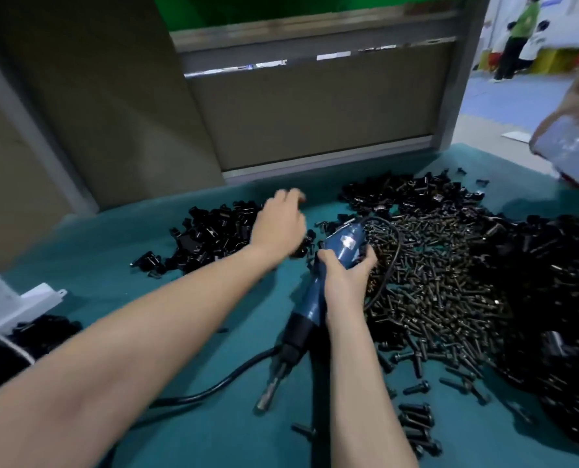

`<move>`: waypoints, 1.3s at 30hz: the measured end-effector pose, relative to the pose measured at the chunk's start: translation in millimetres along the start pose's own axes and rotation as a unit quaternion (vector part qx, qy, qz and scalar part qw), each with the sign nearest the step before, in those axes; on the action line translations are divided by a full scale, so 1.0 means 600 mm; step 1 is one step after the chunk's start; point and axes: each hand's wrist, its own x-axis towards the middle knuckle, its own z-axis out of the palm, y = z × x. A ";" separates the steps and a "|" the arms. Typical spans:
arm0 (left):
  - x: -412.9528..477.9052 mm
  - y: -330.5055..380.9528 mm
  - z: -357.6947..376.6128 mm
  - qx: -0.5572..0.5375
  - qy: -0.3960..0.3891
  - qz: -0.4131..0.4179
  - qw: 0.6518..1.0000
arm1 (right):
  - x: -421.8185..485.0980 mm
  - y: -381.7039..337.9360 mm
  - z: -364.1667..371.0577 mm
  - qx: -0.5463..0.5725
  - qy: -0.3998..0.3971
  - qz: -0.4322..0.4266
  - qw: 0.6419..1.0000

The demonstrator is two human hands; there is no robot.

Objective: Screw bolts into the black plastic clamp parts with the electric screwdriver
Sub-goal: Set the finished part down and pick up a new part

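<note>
Things lie loose on the green bench [213,417], in no box I can see. Bolts [433,282] are heaped just right of the right grip [345,278]. Black clamp parts [210,238] lie under the left grip [278,224], fingers loose, likely picking one next. The right grip holds the blue screwdriver [310,307].

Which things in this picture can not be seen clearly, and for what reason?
All in the head view:
1. Left hand: its fingers are motion-blurred above the clamp parts; whether they hold one cannot be told.
2. Electric screwdriver: glare washes out its label, and the right hand covers part of its body.
3. Phone: cut off by the right edge, and its screen is blurred.
4. White object: cut off by the left edge.
</note>
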 end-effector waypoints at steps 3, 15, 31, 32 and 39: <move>-0.040 -0.112 0.007 0.253 -0.198 0.027 0.947 | 0.002 0.008 0.000 -0.042 -0.008 -0.002 0.999; -0.032 -0.152 -0.025 0.070 -0.092 0.115 0.987 | -0.006 0.010 0.003 -0.226 0.019 -0.090 0.970; -0.002 0.051 -0.049 -0.397 -0.259 -0.096 0.875 | 0.003 -0.027 -0.025 0.044 -0.006 -0.193 0.980; 0.007 0.042 -0.048 -0.332 -0.205 -0.087 0.916 | 0.004 -0.030 -0.028 0.092 -0.004 -0.167 0.982; -0.006 -0.051 0.033 0.018 -0.203 -0.103 0.973 | 0.001 -0.033 -0.033 0.157 -0.026 -0.100 0.982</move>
